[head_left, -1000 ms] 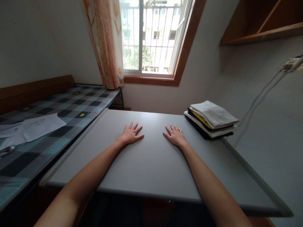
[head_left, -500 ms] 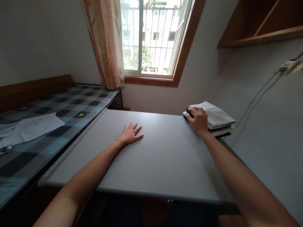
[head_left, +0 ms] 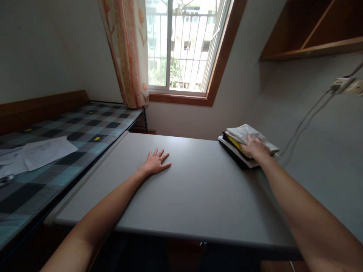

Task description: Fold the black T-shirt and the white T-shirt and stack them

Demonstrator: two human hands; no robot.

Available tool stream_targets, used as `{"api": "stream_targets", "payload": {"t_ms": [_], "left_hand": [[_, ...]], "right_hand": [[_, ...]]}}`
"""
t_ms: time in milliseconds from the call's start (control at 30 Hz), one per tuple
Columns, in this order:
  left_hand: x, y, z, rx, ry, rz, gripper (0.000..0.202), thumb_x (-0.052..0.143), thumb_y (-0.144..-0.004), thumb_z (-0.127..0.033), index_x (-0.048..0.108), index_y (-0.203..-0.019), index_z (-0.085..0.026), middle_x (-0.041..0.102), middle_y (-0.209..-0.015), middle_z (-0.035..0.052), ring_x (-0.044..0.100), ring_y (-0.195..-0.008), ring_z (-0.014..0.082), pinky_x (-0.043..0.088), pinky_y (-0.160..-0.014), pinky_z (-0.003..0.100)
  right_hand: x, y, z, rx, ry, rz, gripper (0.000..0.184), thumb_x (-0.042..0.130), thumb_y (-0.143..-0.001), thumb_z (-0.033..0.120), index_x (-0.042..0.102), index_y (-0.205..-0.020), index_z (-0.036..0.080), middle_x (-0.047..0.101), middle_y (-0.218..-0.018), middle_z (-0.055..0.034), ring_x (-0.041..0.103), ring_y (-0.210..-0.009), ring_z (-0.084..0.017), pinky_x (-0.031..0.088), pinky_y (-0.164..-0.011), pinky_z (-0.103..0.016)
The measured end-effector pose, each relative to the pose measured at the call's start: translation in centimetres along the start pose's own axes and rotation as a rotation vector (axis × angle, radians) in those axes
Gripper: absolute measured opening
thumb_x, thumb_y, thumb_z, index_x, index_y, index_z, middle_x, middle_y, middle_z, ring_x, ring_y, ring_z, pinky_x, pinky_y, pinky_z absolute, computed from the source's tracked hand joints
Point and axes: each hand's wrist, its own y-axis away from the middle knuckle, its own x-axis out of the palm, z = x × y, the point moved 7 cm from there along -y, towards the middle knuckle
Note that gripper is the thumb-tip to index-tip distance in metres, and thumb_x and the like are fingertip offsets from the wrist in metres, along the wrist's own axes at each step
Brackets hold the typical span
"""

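Your right hand (head_left: 255,148) is on the stack of folded clothes (head_left: 236,156), right of centre in the frame, at the far edge of the flat grey counter (head_left: 184,196). Its fingers curl over the near edge of the top white folded cloth (head_left: 241,133), thumb by the yellow layer (head_left: 235,144). The grip looks clamped and the cloth is rumpled. Your left hand (head_left: 155,163) lies flat mid-frame on the counter, fingers spread, holding nothing. Step reads as the grasp. A lift would need only the top layer pinched, with the rest left square.
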Motion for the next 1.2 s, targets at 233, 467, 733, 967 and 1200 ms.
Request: {"api": "stream_targets", "payload": {"t_ms": [233, 467, 733, 967, 1200], "left_hand": [[-0.3, 0.2, -0.1, -0.014, 0.011, -0.015, 0.077, 0.030, -0.084, -0.077, 0.033, -0.149, -0.035, 0.024, -0.159, 0.0040, 0.016, -0.146, 0.0350, 0.010, -0.116, 0.056], [-0.8, 0.5, -0.6, -0.043, 0.000, -0.047, 0.073, 0.034, -0.085, -0.073, 0.036, -0.148, -0.035, 0.027, -0.158, 0.0038, 0.017, -0.146, 0.0337, 0.010, -0.116, 0.055], [-1.1, 0.7, -0.7, -0.048, 0.003, -0.054, 0.072, 0.035, -0.086, -0.071, 0.037, -0.147, -0.034, 0.029, -0.158, 0.0039, 0.019, -0.146, 0.0336, 0.011, -0.117, 0.054], [-1.0, 0.7, -0.7, -0.041, 0.007, -0.058, 0.071, 0.035, -0.086, -0.071, 0.038, -0.147, -0.034, 0.028, -0.158, 0.0038, 0.020, -0.145, 0.0335, 0.012, -0.116, 0.054], [-1.1, 0.8, -0.7, -0.040, 0.007, -0.057, 0.072, 0.035, -0.086, -0.071, 0.038, -0.147, -0.033, 0.029, -0.157, 0.0043, 0.020, -0.145, 0.0329, 0.011, -0.117, 0.053]], "right_hand": [[-0.3, 0.3, 0.2, -0.060, 0.124, -0.010, 0.064, 0.031, -0.094, 0.043, 0.034, -0.146, 0.007, 0.049, -0.133, -0.0298, 0.053, -0.118, -0.038, 0.039, -0.089, -0.044], [-0.5, -0.3, -0.1, -0.084, 0.188, 0.033, 0.062, 0.045, -0.088, 0.048, 0.046, -0.136, 0.009, 0.063, -0.115, -0.0246, 0.061, -0.107, -0.035, 0.044, -0.079, -0.039], [-0.1, -0.3, -0.3, -0.121, 0.206, -0.011, 0.066, 0.045, -0.087, 0.049, 0.043, -0.140, 0.010, 0.063, -0.116, -0.0240, 0.063, -0.105, -0.036, 0.047, -0.080, -0.042], [-0.2, -0.1, -0.1, -0.155, 0.218, -0.027, 0.066, 0.045, -0.087, 0.049, 0.045, -0.139, 0.008, 0.064, -0.115, -0.0238, 0.064, -0.102, -0.036, 0.048, -0.080, -0.043], [-0.5, -0.1, 0.4, -0.186, 0.274, -0.002, 0.066, 0.043, -0.088, 0.048, 0.044, -0.139, 0.007, 0.065, -0.113, -0.0241, 0.064, -0.102, -0.037, 0.047, -0.080, -0.043]]}}
